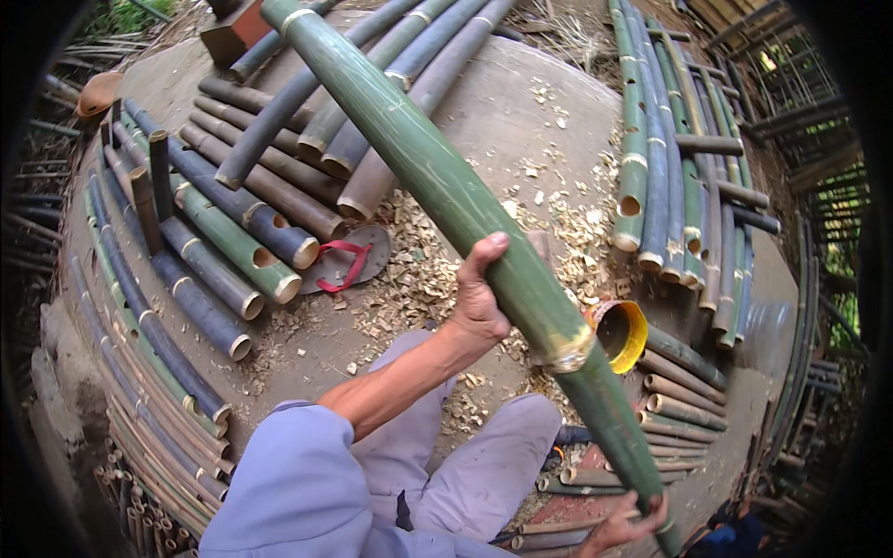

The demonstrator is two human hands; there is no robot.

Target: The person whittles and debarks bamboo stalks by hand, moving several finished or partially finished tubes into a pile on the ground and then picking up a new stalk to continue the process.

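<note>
A long, thick green bamboo pole (437, 191) slants across the view from the far upper left to the lower right, over my lap. My left hand (482, 290) grips it near the middle from the left side, thumb lying on top. Close to the pole's near end, my right hand (628, 528) is wrapped around it, partly cut off by the lower edge. A pale, rough-trimmed node ring (567, 352) shows between my two hands. Beside that ring stands a yellow-rimmed round container (629, 337), its inside dark.
Wood chips (419, 260) litter the floor ahead. A grey sandal with red straps (353, 260) lies at left, beside cut bamboo poles (214, 219) in rows. Holed poles (633, 167) rest on crosspieces at right. Short bamboo pieces (684, 409) are stacked near my right side.
</note>
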